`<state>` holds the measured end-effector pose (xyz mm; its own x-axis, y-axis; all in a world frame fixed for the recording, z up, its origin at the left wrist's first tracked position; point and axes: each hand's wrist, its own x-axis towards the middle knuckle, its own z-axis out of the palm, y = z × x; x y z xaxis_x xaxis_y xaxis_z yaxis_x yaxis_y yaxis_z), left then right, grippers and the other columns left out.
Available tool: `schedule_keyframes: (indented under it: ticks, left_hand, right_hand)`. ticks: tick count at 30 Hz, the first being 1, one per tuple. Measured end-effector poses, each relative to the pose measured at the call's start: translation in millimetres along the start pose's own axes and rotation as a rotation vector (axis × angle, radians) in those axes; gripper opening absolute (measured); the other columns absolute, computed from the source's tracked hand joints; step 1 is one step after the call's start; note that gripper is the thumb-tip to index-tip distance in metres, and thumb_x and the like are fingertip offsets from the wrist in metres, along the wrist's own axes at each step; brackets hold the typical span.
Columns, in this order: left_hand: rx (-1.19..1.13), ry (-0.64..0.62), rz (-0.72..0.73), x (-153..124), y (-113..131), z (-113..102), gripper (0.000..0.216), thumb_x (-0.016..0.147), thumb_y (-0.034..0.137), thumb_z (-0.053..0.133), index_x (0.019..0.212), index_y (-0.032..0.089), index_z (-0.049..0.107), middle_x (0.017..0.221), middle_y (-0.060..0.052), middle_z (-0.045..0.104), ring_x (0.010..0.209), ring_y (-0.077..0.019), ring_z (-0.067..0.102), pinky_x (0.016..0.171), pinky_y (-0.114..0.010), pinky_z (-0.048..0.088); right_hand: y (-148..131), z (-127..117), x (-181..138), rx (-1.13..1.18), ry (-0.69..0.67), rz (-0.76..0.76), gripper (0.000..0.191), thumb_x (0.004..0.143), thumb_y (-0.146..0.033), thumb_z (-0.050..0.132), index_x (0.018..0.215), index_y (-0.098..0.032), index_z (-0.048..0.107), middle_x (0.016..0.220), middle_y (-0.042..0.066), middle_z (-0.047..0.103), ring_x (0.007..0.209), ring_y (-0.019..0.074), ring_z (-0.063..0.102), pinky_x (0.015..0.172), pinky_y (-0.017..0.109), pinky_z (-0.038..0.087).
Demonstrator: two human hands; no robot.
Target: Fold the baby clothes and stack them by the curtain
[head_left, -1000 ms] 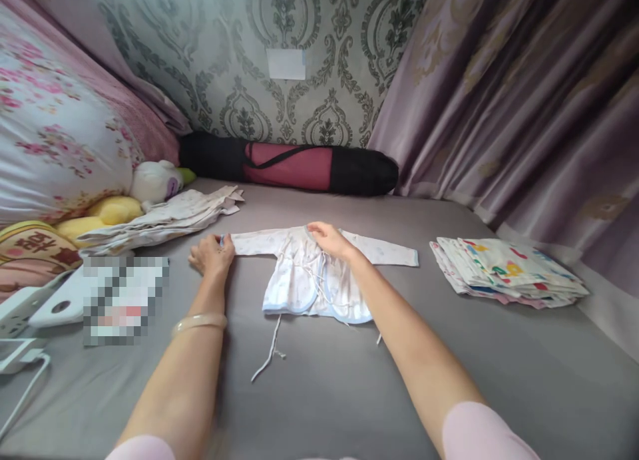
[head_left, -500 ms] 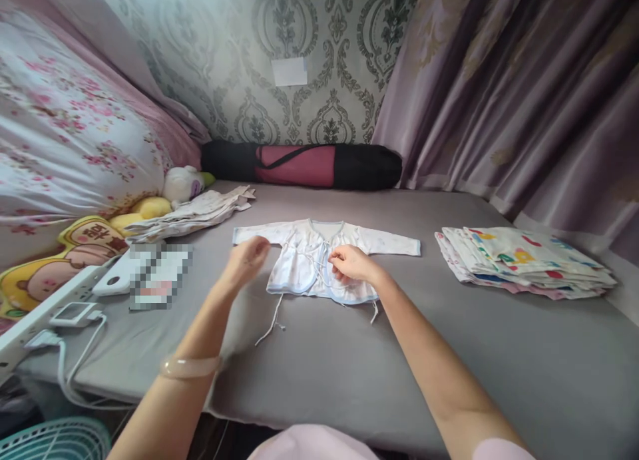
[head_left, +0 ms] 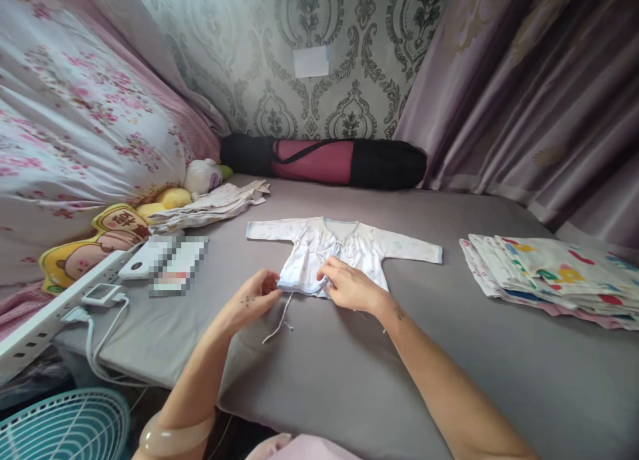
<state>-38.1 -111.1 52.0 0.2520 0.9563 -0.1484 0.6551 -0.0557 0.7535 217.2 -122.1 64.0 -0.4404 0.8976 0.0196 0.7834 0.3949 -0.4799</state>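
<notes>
A small white baby shirt (head_left: 305, 257) with pale blue trim lies spread on the grey sheet, its sleeves stretched out to both sides. At its lower left corner, my left hand (head_left: 254, 299) pinches the blue-edged hem. My right hand (head_left: 352, 285) is closed on the front flap near the middle of the hem and covers part of the shirt's right half. A white tie string (head_left: 278, 323) hangs from the hem onto the sheet beside my left hand. Another string end shows partly behind my right wrist.
Folded patterned cloths (head_left: 559, 277) are stacked on the right. On the left lie crumpled light clothes (head_left: 212, 208), plush toys (head_left: 202, 177), a white device (head_left: 142, 259), and a charger with cable (head_left: 104, 295) near a white rail (head_left: 50, 320). A black-and-red bag (head_left: 312, 162) lies along the wall.
Both hands have come down to the shirt's hem and closed on it; my left hand was in the air beside the shirt before. The camera view has shifted slightly left.
</notes>
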Motion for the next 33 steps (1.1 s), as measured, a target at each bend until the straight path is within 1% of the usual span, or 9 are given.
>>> schedule_keyframes:
  ticks: [5, 12, 15, 18, 21, 24, 27, 30, 33]
  left_hand:
    - [0.240, 0.118, 0.016, -31.5, -1.2, 17.1, 0.036, 0.074, 0.059, 0.061, 0.077, 0.024, 0.056, 0.080, -0.005, 0.063, 0.076, -0.0222, 0.058, 0.068, -0.033, 0.044]
    - [0.354, 0.064, 0.110, -45.3, 1.7, 21.9, 0.019, 0.086, 0.038, 0.047, 0.075, 0.026, 0.057, 0.081, -0.004, 0.064, 0.078, -0.0219, 0.059, 0.070, -0.033, 0.039]
    - [0.281, 0.052, 0.011, -44.9, 15.3, 18.4, 0.017, 0.084, 0.036, 0.047, 0.072, 0.025, 0.054, 0.070, 0.000, 0.063, 0.067, -0.0184, 0.057, 0.064, -0.030, 0.038]
    - [0.199, 0.122, -0.107, -46.5, 32.9, 11.3, 0.015, 0.084, 0.035, 0.047, 0.074, 0.025, 0.053, 0.065, 0.003, 0.062, 0.059, -0.0153, 0.054, 0.058, -0.027, 0.037]
    - [0.234, 0.211, -0.135, -48.4, 41.7, 4.1, 0.013, 0.084, 0.033, 0.047, 0.077, 0.023, 0.052, 0.068, 0.003, 0.062, 0.061, -0.0141, 0.055, 0.059, -0.025, 0.037]
    - [0.397, 0.204, -0.150, -49.6, 35.3, -0.4, 0.010, 0.087, 0.028, 0.045, 0.081, 0.024, 0.051, 0.072, 0.002, 0.062, 0.064, -0.0152, 0.055, 0.060, -0.026, 0.035]
    - [0.599, 0.225, -0.197, -49.0, 21.8, -3.7, 0.014, 0.091, 0.024, 0.040, 0.091, 0.023, 0.055, 0.083, -0.003, 0.065, 0.076, -0.0193, 0.058, 0.064, -0.028, 0.036]
    - [0.760, 0.336, -0.204, -43.8, 12.1, -4.7, 0.020, 0.091, 0.023, 0.043, 0.104, 0.019, 0.058, 0.104, -0.011, 0.064, 0.095, -0.0260, 0.057, 0.073, -0.033, 0.039]
    - [0.686, 0.315, -0.094, -32.0, 8.5, 2.0, 0.023, 0.089, 0.029, 0.051, 0.108, 0.022, 0.060, 0.113, -0.010, 0.062, 0.102, -0.0273, 0.055, 0.082, -0.036, 0.039]
  right_hand:
    - [0.3, 9.6, 2.7, -0.072, 0.007, -0.009, 0.023, 0.085, -0.009, 0.051, 0.097, -0.022, 0.066, 0.106, 0.004, 0.059, 0.087, 0.0137, 0.058, 0.068, 0.023, 0.038]
    - [3.6, 7.5, 5.6, 0.018, 0.020, 0.028, 0.025, 0.085, -0.009, 0.047, 0.091, -0.022, 0.068, 0.101, 0.003, 0.063, 0.086, 0.0135, 0.059, 0.073, 0.023, 0.039]
    - [4.5, 6.3, 8.3, 0.118, 0.083, 0.092, 0.023, 0.084, -0.011, 0.048, 0.090, -0.021, 0.068, 0.099, 0.002, 0.066, 0.083, 0.0131, 0.059, 0.073, 0.023, 0.040]
    - [5.3, 8.0, 11.7, 0.213, 0.170, 0.160, 0.017, 0.082, -0.015, 0.051, 0.087, -0.021, 0.067, 0.089, 0.001, 0.068, 0.074, 0.0129, 0.059, 0.068, 0.023, 0.041]
    - [6.8, 12.2, 14.5, 0.303, 0.242, 0.196, 0.014, 0.081, -0.020, 0.053, 0.086, -0.021, 0.065, 0.078, -0.001, 0.067, 0.066, 0.0129, 0.058, 0.065, 0.024, 0.041]
    - [8.9, 13.7, 14.7, 0.346, 0.274, 0.174, 0.015, 0.083, -0.020, 0.051, 0.089, -0.021, 0.065, 0.078, -0.001, 0.068, 0.063, 0.0122, 0.058, 0.065, 0.024, 0.041]
    - [9.4, 9.1, 11.9, 0.332, 0.212, 0.088, 0.018, 0.084, -0.015, 0.049, 0.091, -0.020, 0.065, 0.080, 0.000, 0.068, 0.069, 0.0128, 0.059, 0.068, 0.024, 0.042]
    - [7.9, 3.7, 8.7, 0.277, 0.139, 0.002, 0.026, 0.082, -0.006, 0.045, 0.093, -0.019, 0.065, 0.093, 0.003, 0.069, 0.084, 0.0139, 0.061, 0.075, 0.024, 0.042]
    - [7.1, 4.0, 7.6, 0.171, 0.102, -0.027, 0.032, 0.081, -0.001, 0.043, 0.096, -0.018, 0.065, 0.101, 0.004, 0.068, 0.093, 0.0152, 0.060, 0.079, 0.025, 0.042]
